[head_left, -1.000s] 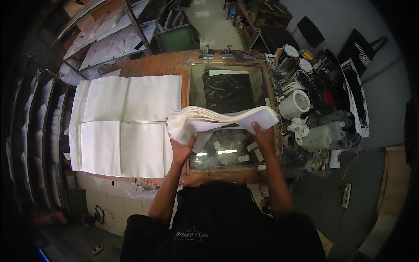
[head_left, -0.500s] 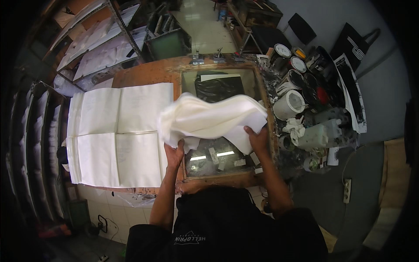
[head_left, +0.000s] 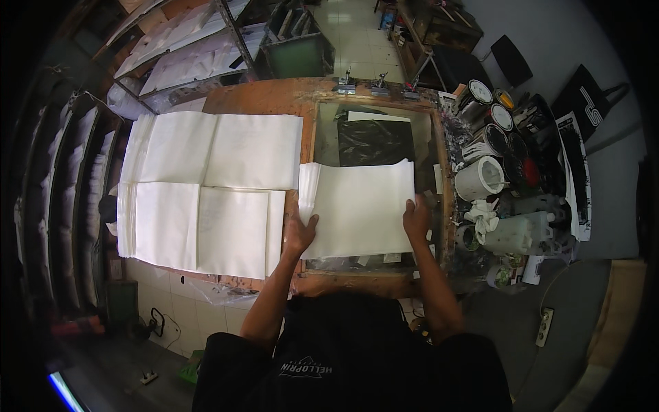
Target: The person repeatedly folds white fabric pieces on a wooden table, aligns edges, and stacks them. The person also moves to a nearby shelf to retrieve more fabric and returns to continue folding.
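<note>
A stack of white sheets [head_left: 360,209], paper or thin cloth, lies flat over the glass pane [head_left: 422,144] set in the wooden table. At its left edge, where several layers fan out, my left hand [head_left: 301,235] is closed on it with the thumb at the edge. My right hand [head_left: 416,218] grips the stack's right edge. Fingers of both hands are partly hidden. Left of my left hand lie more overlapping piles of white sheets [head_left: 168,223]. Just beyond the held stack, a black plastic sheet [head_left: 375,144] rests on the glass.
Metal clamps [head_left: 379,84] line the table's far edge. To the right crowd paint cans [head_left: 478,93], a white bucket [head_left: 479,178], a crumpled white rag [head_left: 482,214] and a translucent jug [head_left: 515,232]. Racks of white sheets [head_left: 195,65] stand at the left and far left.
The stack was raised, bent and blurred between my hands; now it lies flat and straight over the glass. The view has shifted, too.
</note>
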`<state>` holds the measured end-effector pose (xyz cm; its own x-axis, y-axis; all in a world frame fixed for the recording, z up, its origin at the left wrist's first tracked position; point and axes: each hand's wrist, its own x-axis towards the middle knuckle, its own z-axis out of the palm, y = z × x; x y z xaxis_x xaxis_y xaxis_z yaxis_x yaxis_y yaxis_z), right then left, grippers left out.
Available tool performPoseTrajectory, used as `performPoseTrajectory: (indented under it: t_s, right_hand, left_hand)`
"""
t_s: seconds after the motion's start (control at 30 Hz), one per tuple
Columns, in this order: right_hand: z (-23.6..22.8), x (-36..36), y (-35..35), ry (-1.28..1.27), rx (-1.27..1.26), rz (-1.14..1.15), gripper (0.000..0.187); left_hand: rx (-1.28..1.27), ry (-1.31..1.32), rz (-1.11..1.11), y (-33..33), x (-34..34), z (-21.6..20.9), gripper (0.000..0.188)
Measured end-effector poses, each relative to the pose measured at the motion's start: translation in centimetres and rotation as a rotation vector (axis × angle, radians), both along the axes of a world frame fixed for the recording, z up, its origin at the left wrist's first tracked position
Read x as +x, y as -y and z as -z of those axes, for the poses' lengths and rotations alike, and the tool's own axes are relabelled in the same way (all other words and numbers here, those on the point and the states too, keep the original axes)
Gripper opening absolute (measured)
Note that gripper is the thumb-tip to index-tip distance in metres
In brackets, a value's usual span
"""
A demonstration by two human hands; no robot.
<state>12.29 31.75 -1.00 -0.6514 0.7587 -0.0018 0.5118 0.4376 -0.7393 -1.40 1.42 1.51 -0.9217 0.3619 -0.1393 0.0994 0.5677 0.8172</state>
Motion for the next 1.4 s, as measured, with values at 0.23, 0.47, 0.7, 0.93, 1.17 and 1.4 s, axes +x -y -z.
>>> performPoseTrajectory:
  t_s: [0.23, 0.47, 0.7, 0.93, 1.17, 1.4]
  right_hand:
    - [-9.9, 2.8, 3.2, -0.576, -0.312, 0.186, 0.036]
    - [-6.4, 1.2, 1.3, -0.552, -0.313, 0.028, 0.043]
    - [-9.8, 2.4, 1.4, -0.350, -0.243, 0.126, 0.047]
    - [-6.8, 2.5, 1.2, -0.411, -0.186, 0.155, 0.055]
    - [-8.5, 1.4, -5.5, -0.026, -0.426, -0.175, 0.030]
    - [-7.1, -1.8, 0.0, 0.391, -0.170, -0.289, 0.043]
  left_hand:
    - [0.533, -0.215, -0.144, 0.1, 3.1, -4.4, 0.079]
    - [0.459, -0.114, -0.095, -1.5, -0.1, -0.8, 0.068]
    - [0.590, -0.056, -0.134, -0.9, 0.3, -3.6, 0.042]
    - [0.452, -0.008, 0.030, -0.9, 0.7, -1.9, 0.051]
    - [0.486, 0.179, -0.160, 0.3, -0.5, -3.1, 0.057]
    - [0.256, 0.370, -0.230, -1.9, 0.4, -0.6, 0.062]
